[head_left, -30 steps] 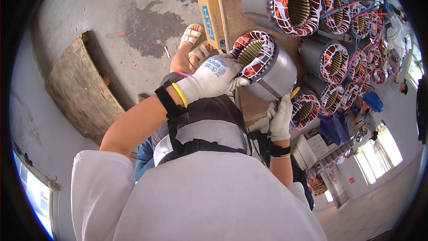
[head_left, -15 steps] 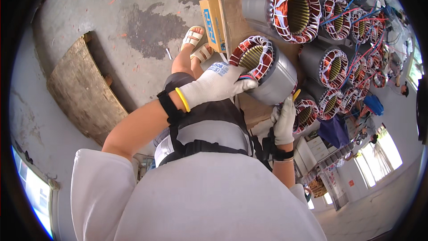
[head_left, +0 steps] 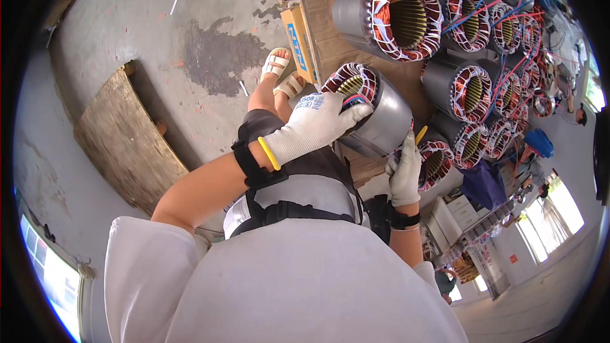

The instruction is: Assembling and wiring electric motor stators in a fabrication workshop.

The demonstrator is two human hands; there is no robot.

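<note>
A grey metal motor stator with copper windings laced in white cord lies tilted on its side in front of me. My left hand, in a white knitted glove, is closed at its open end, with red and blue lead wires bunched at the thumb. Beside the stator's other end is my right hand, also gloved, its fingers curled closed. A slim yellow piece sticks up from that grip; the rest of it is hidden, so its kind cannot be made out.
More wound stators stand close together on the right, with loose red and blue leads among them. A larger stator lies at the far side of the brown-covered table. A cardboard box and a wooden board are at left.
My left hand has shifted slightly, its thumb now higher over the opening, and the lead wires have moved further into the opening. My right hand stays closed in nearly the same place.
</note>
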